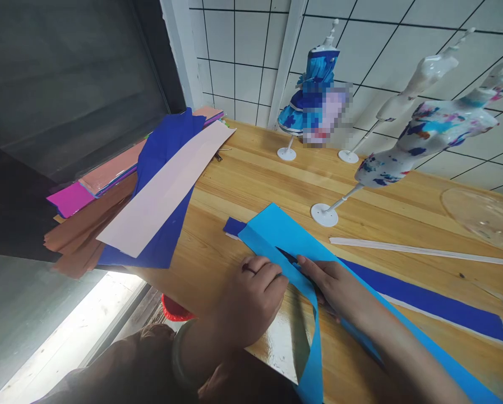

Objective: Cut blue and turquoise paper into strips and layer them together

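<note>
A long light-blue sheet of paper (272,224) lies across the wooden table, with a narrow strip (314,359) partly cut away and curling down over the front edge. My right hand (329,283) is closed around dark scissors (287,256), whose blades lie in the blue paper between sheet and strip. My left hand (262,297), a ring on one finger, is closed on the near edge of the strip, just left of the scissors. Under the blue sheet, a dark-blue strip (436,294) with a white edge sticks out on both sides.
Stacked papers stand at the left: a pale sheet (167,191), dark blue (162,146), brown (91,224) and pink (72,197). Small dress forms (428,134) on white stands line the back. A thin white strip (419,251) lies right. A red container (175,308) is below the table edge.
</note>
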The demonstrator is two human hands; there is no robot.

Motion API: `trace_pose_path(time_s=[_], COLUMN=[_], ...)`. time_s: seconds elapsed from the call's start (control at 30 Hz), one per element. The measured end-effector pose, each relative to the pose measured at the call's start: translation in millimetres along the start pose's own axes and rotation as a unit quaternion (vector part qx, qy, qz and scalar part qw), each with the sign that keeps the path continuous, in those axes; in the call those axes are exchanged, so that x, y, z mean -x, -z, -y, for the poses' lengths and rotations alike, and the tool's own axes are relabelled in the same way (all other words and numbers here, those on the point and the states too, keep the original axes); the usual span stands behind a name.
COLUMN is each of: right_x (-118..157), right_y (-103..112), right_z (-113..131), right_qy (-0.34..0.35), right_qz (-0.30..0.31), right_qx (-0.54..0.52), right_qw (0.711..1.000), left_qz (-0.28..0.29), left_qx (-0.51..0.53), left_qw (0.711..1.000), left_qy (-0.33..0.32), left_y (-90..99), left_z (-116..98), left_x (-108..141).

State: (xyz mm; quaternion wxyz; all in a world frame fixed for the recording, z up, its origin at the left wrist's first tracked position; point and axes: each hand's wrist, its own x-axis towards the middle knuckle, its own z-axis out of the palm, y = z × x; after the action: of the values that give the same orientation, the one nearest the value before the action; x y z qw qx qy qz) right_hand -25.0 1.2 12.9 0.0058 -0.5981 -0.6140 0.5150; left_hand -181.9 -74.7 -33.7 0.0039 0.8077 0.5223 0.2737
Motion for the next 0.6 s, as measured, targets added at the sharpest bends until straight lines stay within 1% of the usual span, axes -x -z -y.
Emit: trace_pose_path(time_s=[0.27,0.4,0.5,0.6], right_x=[-2.5,-3.3,-3.8,-3.8], right_y=[-1.5,-2.2,-2.9,-3.1], right_z=[-2.0,-5.0,-7.2,-8.1], right_qy=[0.026,0.015,0.024,0.022], right_qz=[-0.016,-0.019,-0.025,-0.019], right_qx=[0.004,0.001,0.000,0.000], right_qw=[1.000,1.000,0.999,1.000], left_qz=[0.021,0.028,0.036,0.031], left_qx=[0.001,-0.002,-0.009,-0.010], left_qw=[1.000,1.000,0.999,0.999], left_qy=[0.002,0.007,0.008,0.006], left_y=[1.9,2.0,2.0,1.6], left_z=[-0.1,0.0,-0.5,-0.8], left_x=[-1.0,-1.3,-1.2,-1.1])
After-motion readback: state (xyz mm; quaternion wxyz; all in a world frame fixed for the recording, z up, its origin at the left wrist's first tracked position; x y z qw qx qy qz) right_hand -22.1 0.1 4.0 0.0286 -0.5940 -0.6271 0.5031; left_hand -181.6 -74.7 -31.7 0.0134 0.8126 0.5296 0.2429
